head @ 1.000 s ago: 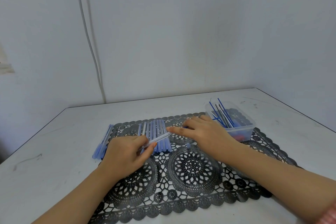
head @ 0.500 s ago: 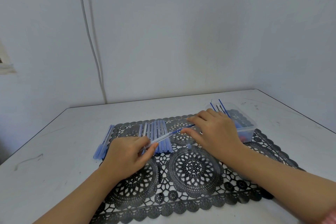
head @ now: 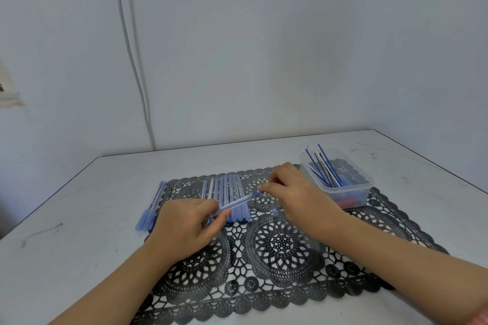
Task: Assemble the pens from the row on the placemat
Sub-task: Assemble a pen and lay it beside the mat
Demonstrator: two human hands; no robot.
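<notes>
**Refill lined up with the barrel's mouth**

At the left edge of the mat (head: 282, 243) lies a pile of pens (head: 151, 210). Just right of it is the row of barrels (head: 229, 187), each lying near to far.

The left grip (head: 184, 227) is closed round one barrel (head: 233, 205) at its near-left end. This barrel slants over the row, its long axis running near-left to far-right, with its mouth toward the right grip (head: 298, 196).

The right grip pinches a blue refill (head: 256, 194) in line with that axis. The coming push should therefore run near-left, along the barrel.

I cannot tell whether the refill's end is already inside the mouth. The fingers hide most of its length.

A small pale piece (head: 275, 211) on the mat is too small to name. Far right, the tub (head: 343, 194) holds loose refills. The dark and red things at its bottom are blurred.
</notes>
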